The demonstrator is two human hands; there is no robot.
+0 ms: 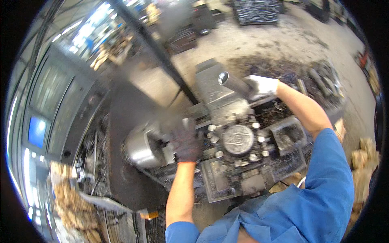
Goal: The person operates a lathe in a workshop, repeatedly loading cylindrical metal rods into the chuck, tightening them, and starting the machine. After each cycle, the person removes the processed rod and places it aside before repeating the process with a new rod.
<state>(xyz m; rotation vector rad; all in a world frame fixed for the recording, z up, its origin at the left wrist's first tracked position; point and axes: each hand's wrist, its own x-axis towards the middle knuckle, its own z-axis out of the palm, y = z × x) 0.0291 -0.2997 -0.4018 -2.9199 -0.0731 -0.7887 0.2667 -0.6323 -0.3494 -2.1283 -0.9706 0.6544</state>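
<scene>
My left hand (186, 144), in a dark glove, reaches to the jaws of a lathe's metal chuck (141, 148); whether it grips anything there is hidden by the glove and blur. In my right hand (258, 88), gloved in white with a dark palm, is a metal tube (235, 83), its open end pointing to the upper left. The tube is above the machine's slide, well apart from the chuck. Between my arms sits a square tool turret (238, 139) with a round centre cap and bolt heads around it.
Metal trays (288, 135) lie right of the turret. A dark post (158, 51) slants down to the machine. Metal shavings (94, 152) heap at the left, below a cabinet with a blue screen (37, 131). Upper right, dark bars (322, 80) lie on a surface; a crate of metal parts (256, 11) stands beyond.
</scene>
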